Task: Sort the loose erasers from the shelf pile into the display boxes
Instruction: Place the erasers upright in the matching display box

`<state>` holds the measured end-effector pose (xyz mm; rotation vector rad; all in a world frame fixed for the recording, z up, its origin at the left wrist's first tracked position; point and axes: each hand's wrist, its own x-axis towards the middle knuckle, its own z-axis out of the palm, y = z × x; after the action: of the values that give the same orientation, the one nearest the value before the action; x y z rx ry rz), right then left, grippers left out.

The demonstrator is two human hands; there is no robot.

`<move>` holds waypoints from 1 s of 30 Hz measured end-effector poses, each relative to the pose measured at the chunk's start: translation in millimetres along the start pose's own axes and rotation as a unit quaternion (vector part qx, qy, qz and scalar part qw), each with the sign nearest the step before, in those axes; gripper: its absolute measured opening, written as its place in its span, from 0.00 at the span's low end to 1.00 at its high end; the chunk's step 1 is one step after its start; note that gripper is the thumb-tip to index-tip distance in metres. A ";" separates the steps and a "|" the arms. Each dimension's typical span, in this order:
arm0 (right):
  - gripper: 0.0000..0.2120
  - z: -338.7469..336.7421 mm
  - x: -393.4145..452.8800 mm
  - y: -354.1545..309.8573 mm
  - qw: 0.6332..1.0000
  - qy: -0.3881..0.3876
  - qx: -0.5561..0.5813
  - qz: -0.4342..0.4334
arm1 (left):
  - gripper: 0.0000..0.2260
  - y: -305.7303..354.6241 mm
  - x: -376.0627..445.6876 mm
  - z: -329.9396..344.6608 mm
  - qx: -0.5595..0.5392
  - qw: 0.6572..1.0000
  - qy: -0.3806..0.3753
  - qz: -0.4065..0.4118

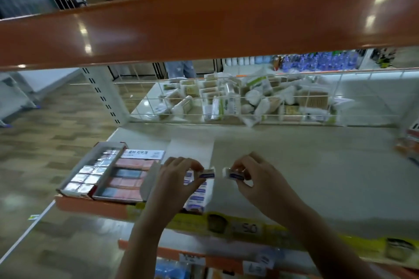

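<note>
Two hands over the shelf [294, 154], each with curled fingers pinching one white, blue-sleeved eraser: left hand [174, 179] holds its eraser [207, 175] above the open display box [199, 197], right hand [251, 176] holds its eraser [233, 175] just beside.

Above my view runs a glossy orange beam [204, 18]. Behind my shelf, a white wire fence [249, 97] holds back a heap of pale packets [238, 99]. To my left lies wood-patterned floor [45, 142]. Yellow price strips [249, 229] line the shelf edge below me.
</note>
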<state>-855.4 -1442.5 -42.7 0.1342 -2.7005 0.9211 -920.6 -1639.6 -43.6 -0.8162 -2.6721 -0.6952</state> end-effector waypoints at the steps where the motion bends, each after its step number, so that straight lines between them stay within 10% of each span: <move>1: 0.09 8.4 6.3 -6.8 1.000 -0.001 -0.003 -0.001 | 0.10 -12.3 1.4 -4.2 0.009 1.000 -0.005 -0.007; 30: 0.12 83.4 55.8 -21.6 0.992 -0.037 -0.117 0.037 | 0.07 -93.9 35.3 10.7 0.073 0.987 -0.112 0.086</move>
<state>-924.5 -1510.3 -76.7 0.0206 -2.8749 0.6231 -1004.7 -1686.4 -74.0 -1.1275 -2.7602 -0.3817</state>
